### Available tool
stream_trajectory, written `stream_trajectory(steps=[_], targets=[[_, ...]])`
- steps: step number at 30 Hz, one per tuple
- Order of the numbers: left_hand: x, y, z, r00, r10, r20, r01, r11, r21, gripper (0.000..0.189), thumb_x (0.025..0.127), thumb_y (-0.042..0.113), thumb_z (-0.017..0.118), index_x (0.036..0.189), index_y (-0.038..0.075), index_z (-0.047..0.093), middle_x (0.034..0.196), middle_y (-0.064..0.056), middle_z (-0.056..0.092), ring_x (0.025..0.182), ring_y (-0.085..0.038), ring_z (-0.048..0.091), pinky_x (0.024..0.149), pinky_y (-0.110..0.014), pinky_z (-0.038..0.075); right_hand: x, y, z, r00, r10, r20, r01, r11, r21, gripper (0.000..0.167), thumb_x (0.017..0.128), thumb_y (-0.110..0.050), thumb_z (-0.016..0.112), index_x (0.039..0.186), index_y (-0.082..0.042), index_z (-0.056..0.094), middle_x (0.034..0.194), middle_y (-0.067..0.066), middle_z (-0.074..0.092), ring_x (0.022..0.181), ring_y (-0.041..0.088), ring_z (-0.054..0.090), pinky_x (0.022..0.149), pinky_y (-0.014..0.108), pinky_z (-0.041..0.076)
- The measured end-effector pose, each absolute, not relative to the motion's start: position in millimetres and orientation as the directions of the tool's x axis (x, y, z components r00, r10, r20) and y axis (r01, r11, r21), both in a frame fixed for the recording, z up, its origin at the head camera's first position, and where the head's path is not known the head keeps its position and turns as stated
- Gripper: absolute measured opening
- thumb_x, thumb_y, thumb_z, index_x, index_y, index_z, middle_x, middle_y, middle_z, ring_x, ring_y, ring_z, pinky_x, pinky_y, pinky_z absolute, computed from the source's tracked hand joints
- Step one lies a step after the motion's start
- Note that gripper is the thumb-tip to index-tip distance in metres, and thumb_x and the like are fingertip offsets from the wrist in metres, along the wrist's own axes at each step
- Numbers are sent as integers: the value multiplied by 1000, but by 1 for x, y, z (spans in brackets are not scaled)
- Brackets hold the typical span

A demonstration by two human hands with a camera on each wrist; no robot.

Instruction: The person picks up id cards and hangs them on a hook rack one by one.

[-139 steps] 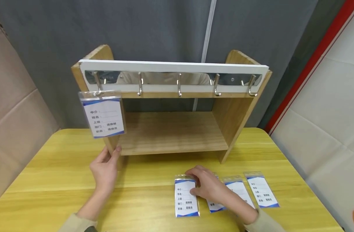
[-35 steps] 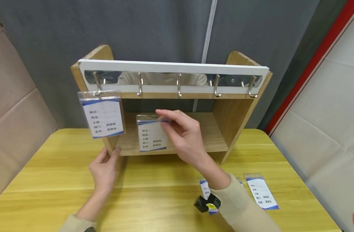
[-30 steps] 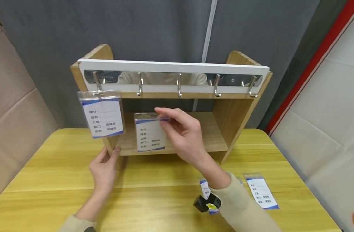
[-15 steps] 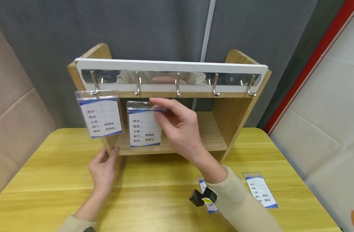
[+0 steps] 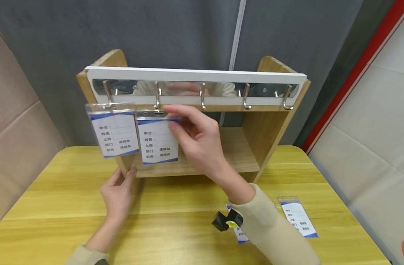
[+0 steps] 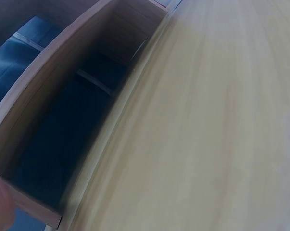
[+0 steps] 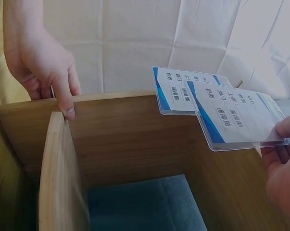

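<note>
My right hand (image 5: 202,141) pinches a clear badge holder (image 5: 157,141) with a printed white-and-blue card by its top right edge. The holder's top slot is just below the tip of the second hook (image 5: 157,96) from the left; I cannot tell whether they touch. Another badge holder (image 5: 115,133) hangs from the leftmost hook (image 5: 108,94). My left hand (image 5: 118,193) grips the lower left side of the wooden rack (image 5: 195,169). The right wrist view shows the held badge holder (image 7: 238,115) in front of the hanging badge holder (image 7: 169,91).
A badge holder (image 5: 298,218) lies on the yellow wood-grain table (image 5: 169,221) at right. Another badge holder (image 5: 242,236) is partly hidden by my right sleeve (image 5: 271,224). Three more metal hooks line the rack's mirrored strip (image 5: 185,88). A grey curtain (image 5: 175,33) stands behind.
My right hand has picked the badge holder up from the table and carried it up and left, rising to the second hook. My left hand has kept its grip on the rack.
</note>
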State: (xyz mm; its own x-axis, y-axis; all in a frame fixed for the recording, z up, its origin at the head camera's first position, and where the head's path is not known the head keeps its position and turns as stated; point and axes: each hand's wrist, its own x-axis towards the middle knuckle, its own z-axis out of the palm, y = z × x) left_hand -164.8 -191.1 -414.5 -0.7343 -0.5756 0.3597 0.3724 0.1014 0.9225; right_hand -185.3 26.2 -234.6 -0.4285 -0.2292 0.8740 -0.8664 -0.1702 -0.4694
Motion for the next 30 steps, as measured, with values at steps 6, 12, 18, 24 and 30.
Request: stream_trajectory(steps=[6, 12, 18, 24, 30], targets=[[-164, -191, -413, -740, -568, 362, 362, 117, 925, 30, 94, 1, 72, 124, 3, 72, 119, -10, 71, 100, -1, 70, 87, -19, 58, -188, 23, -230, -415, -247, 876, -875, -154, -458, 25, 92, 17, 62, 117, 13, 66, 116, 23, 70, 95, 20, 66, 79, 32, 61], [-164, -192, -414, -739, -568, 362, 366, 112, 924, 30, 94, 0, 71, 124, 3, 72, 119, -11, 71, 99, -1, 71, 86, -19, 59, -190, 19, -227, -426, -239, 873, -873, -146, -466, 25, 92, 15, 64, 117, 13, 66, 116, 22, 71, 98, 19, 67, 81, 34, 62], [-165, -191, -414, -736, -571, 364, 370, 112, 923, 31, 94, -2, 71, 125, 2, 71, 122, -18, 67, 99, 0, 70, 86, -20, 59, -190, 20, -227, -433, -236, 870, -875, -122, -468, 26, 92, 15, 65, 119, 13, 66, 118, 21, 71, 98, 19, 67, 82, 34, 62], [-166, -191, -415, -738, -571, 359, 375, 95, 922, 31, 94, -2, 71, 125, 2, 71, 121, -13, 69, 99, -1, 71, 86, -20, 59, -190, 20, -229, -440, -221, 870, -873, -124, -472, 27, 92, 15, 65, 119, 12, 66, 118, 21, 71, 95, 19, 67, 79, 34, 62], [-165, -191, -414, -742, -575, 344, 372, 74, 925, 32, 94, -2, 71, 125, 4, 71, 121, -13, 69, 99, -2, 71, 87, -21, 59, -191, 16, -230, -429, -218, 876, -876, -136, -463, 23, 92, 15, 65, 115, 13, 67, 113, 22, 72, 91, 20, 66, 75, 31, 61]])
